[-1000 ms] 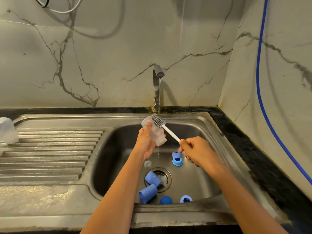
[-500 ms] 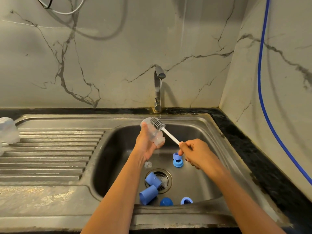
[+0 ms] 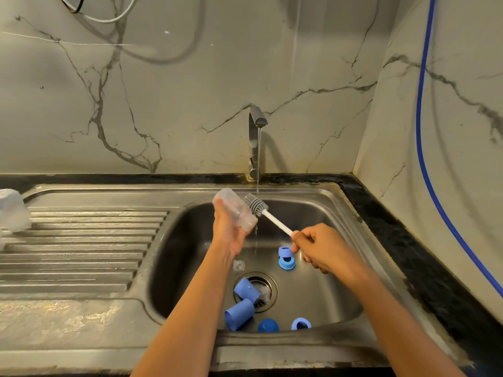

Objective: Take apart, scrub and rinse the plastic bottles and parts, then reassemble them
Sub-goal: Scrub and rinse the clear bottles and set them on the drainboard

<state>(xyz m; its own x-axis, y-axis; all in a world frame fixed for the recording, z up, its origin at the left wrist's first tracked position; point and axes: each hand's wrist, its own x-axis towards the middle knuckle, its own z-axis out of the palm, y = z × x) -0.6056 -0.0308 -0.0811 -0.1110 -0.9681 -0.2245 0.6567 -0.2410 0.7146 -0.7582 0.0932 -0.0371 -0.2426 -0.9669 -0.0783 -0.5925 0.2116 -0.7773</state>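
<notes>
Far left, a clear plastic part [image 3: 12, 210] stands on the ribbed drainboard [image 3: 81, 254], partly cut off by the frame edge.

Over the sink [image 3: 321, 210], the left hand [image 3: 227, 232] grips a clear bottle [image 3: 235, 210], fingers curled round its body. The bottle is tilted, its upper end to the far left and its lower end to the near right, with water dripping from the lower end.

The grey head of a bottle brush [image 3: 255, 204] lies against the bottle's right flank, on the outside. A thin stream from the tap [image 3: 255, 142] falls just right of the brush head.

On the sink floor:
- a small clear piece [image 3: 238, 265] below the left hand;
- two blue cups, one [image 3: 246, 289] on the drain and the other [image 3: 239, 314] touching it on the near side;
- a blue dome [image 3: 268, 325] and a blue ring [image 3: 300, 323] at the near wall;
- two more blue collars [image 3: 286, 259], stacked or touching, right of centre.

The right hand [image 3: 324, 250] is closed round the near end of the brush's white handle, above those collars.

A dark stone bench [image 3: 408, 254] borders the sink on the right. A blue hose [image 3: 424, 131] runs down the right wall.
</notes>
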